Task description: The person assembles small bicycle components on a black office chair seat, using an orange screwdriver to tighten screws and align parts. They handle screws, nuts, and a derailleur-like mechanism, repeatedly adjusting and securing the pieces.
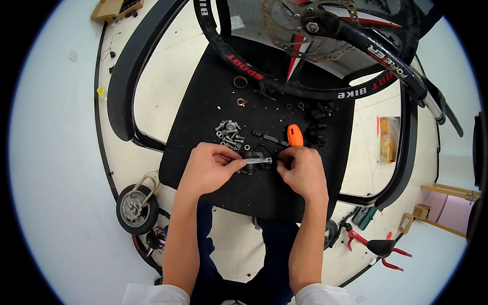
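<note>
Silver bar (258, 160): its left end is sitting between the left thumb and fingers; its bare end is pointing at the right hand.
Left grip (209, 168): thumb and fingertips are pinching the silver bar.
Right grip (306, 170): fingers are curling inward just beyond the bar's bare end; whether they are holding anything, I cannot tell.
Orange handle (295, 135): showing just past the right knuckles.
Bolts and washers (231, 126): lying in a loose pile beyond the left hand.
Black parts (318, 134): resting toward the right edge of the chair seat (254, 197).
Bike wheel (300, 90): blocking the far side of the seat.
</note>
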`<state>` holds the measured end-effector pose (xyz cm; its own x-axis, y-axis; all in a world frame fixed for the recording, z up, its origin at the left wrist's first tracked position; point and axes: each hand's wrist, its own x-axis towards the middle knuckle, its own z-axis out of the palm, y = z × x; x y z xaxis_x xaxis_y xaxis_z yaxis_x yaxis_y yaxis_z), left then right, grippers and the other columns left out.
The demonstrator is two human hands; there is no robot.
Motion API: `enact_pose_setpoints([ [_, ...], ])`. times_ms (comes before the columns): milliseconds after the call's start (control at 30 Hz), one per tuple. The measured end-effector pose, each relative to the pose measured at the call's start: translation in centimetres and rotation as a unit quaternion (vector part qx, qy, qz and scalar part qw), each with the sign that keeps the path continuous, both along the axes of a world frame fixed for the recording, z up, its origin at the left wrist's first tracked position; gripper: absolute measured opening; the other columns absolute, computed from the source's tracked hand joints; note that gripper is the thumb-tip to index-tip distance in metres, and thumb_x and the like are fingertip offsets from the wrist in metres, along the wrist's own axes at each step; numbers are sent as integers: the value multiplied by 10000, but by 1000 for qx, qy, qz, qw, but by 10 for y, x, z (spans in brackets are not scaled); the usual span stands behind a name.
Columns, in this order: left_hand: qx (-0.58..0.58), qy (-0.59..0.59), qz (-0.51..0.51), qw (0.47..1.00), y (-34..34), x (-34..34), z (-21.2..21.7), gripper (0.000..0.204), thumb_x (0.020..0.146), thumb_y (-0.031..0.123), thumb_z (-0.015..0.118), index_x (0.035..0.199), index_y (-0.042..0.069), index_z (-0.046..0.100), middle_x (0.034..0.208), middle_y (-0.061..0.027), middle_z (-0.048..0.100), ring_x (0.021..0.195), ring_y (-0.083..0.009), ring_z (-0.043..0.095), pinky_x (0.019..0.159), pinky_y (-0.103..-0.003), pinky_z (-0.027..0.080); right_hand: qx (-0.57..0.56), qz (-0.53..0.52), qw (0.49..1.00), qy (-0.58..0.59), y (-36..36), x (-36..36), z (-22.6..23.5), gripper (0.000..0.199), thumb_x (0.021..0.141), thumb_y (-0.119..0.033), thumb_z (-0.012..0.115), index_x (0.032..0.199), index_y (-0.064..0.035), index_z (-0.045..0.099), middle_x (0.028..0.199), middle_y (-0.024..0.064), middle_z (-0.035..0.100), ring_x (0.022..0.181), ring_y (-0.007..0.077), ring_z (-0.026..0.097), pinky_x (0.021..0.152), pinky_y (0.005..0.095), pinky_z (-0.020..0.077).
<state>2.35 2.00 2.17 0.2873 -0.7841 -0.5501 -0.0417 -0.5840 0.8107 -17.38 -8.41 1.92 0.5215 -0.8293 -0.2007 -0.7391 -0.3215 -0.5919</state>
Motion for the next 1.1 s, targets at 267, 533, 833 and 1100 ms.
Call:
enact_pose_setpoints([
  [267,-30,-28,14,999,18,-4,-3,157,801,78,765,912,-33,751,765,-127,740,691,-159,724,659,-254,560,-49,-70,994,-66,3,14,-3,137,739,-24,748,865,22,723,764,106,681,527,153,576,554,280,476],
  [533,-28,-49,5,998,15,-5,-1,140,805,51,757,914,-35,743,768,-97,732,679,-109,694,661,-232,547,62,-6,979,-196,-6,53,-20,122,815,-67,756,907,13,748,778,68,676,628,119,630,561,257,471],
  [833,-32,-27,-5,999,17,-1,-5,151,821,58,754,924,-51,734,751,-87,723,662,-84,674,634,-219,535,-22,38,997,-68,0,87,-21,170,727,-115,790,865,-20,760,735,99,674,603,218,647,585,332,499],
  [1100,-36,-29,5,999,14,-2,-1,141,827,59,753,910,-53,736,745,-89,722,640,-74,665,611,-215,522,187,-142,935,-266,-19,46,1,139,848,-70,726,884,63,708,752,74,701,704,129,702,607,231,543],
])
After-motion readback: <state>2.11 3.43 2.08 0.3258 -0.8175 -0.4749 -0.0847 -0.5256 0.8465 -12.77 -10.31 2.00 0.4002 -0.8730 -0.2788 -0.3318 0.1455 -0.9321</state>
